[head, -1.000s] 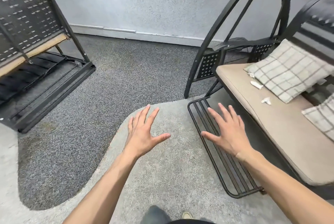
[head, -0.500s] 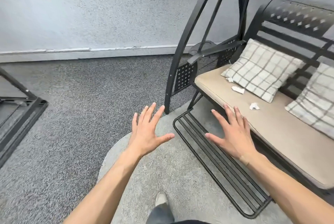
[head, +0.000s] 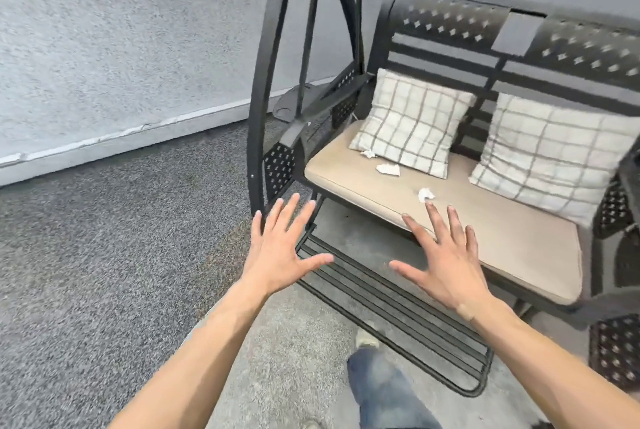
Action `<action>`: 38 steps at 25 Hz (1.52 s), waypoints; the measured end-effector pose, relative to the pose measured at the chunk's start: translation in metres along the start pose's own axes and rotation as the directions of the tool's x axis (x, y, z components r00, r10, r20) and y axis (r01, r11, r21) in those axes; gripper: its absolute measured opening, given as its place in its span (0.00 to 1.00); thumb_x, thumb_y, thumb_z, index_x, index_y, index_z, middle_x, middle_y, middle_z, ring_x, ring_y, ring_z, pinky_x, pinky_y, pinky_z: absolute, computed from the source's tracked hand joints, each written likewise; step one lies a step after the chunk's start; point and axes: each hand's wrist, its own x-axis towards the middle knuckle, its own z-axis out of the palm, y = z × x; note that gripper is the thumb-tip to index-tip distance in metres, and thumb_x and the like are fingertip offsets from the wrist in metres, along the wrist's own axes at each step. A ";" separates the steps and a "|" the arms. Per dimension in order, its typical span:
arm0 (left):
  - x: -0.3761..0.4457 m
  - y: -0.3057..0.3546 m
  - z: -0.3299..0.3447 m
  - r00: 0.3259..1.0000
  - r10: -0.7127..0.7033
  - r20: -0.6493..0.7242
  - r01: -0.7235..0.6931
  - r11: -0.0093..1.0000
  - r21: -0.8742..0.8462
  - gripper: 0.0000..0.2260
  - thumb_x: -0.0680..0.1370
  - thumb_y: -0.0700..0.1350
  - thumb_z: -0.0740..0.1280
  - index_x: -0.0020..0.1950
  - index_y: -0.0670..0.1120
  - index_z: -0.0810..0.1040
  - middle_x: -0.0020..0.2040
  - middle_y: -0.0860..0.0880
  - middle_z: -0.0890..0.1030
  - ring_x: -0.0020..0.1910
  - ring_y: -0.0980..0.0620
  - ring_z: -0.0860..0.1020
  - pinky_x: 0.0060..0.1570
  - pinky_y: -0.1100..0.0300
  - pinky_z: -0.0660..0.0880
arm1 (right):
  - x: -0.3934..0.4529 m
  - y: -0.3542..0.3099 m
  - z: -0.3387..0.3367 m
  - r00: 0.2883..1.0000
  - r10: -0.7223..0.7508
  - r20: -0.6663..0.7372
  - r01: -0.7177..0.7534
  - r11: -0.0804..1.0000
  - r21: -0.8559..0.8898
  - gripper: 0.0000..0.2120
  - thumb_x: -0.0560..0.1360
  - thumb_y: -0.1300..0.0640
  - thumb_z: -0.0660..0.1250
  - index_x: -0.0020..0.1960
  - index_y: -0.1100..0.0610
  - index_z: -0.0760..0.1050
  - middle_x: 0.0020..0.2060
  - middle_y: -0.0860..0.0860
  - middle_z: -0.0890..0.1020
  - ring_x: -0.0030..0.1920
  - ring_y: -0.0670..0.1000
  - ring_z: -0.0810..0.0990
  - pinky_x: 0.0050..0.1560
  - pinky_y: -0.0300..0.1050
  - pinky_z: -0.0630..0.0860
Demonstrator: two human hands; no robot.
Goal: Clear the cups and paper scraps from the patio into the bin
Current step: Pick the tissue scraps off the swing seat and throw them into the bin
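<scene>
Three white paper scraps lie on the tan seat cushion [head: 519, 241] of a black metal swing bench: a small scrap [head: 368, 153] by the left pillow's corner, a flatter scrap [head: 388, 169] beside it, and a crumpled scrap [head: 425, 194] nearer the front edge. My right hand [head: 445, 257] is spread wide and holds nothing, its fingertips just short of the crumpled scrap. My left hand [head: 282, 247] hovers over the footrest's left end, also spread and holding nothing. No cup or bin is in view.
Two checked pillows [head: 412, 120] [head: 554, 151] lean on the bench back. A black barred footrest [head: 398, 311] juts out low in front of the seat. The swing's frame legs [head: 266, 82] rise at the left. Dark carpet [head: 104, 238] runs to the grey wall. My foot [head: 367, 338] is near the footrest.
The view has swung right and closer to the bench; the rack at the left has left the frame. Both hands stay spread, and my right hand now reaches over the seat's front edge.
</scene>
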 end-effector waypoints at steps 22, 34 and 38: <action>0.341 0.046 0.078 0.955 0.207 0.213 -0.223 0.974 0.052 0.42 0.68 0.79 0.49 0.77 0.64 0.42 0.80 0.52 0.47 0.78 0.48 0.46 0.74 0.41 0.42 | 0.197 0.149 0.042 0.909 0.396 0.128 -0.413 0.898 0.152 0.41 0.66 0.20 0.45 0.73 0.32 0.38 0.77 0.46 0.40 0.76 0.56 0.36 0.73 0.65 0.45; 0.447 -0.020 0.113 0.884 0.340 0.321 -0.348 0.937 -0.032 0.41 0.67 0.80 0.45 0.76 0.64 0.43 0.80 0.53 0.47 0.78 0.48 0.47 0.74 0.41 0.43 | 0.254 0.113 0.069 0.785 0.598 0.160 -0.617 0.778 0.117 0.41 0.66 0.20 0.46 0.74 0.33 0.39 0.78 0.48 0.43 0.77 0.58 0.41 0.72 0.66 0.50; 0.467 -0.022 0.124 0.857 0.373 0.355 -0.378 0.924 -0.059 0.41 0.68 0.80 0.46 0.77 0.64 0.44 0.80 0.53 0.47 0.78 0.48 0.46 0.74 0.41 0.44 | 0.264 0.109 0.073 0.750 0.635 0.184 -0.659 0.743 0.118 0.41 0.66 0.20 0.47 0.74 0.33 0.39 0.78 0.48 0.44 0.77 0.58 0.42 0.72 0.66 0.50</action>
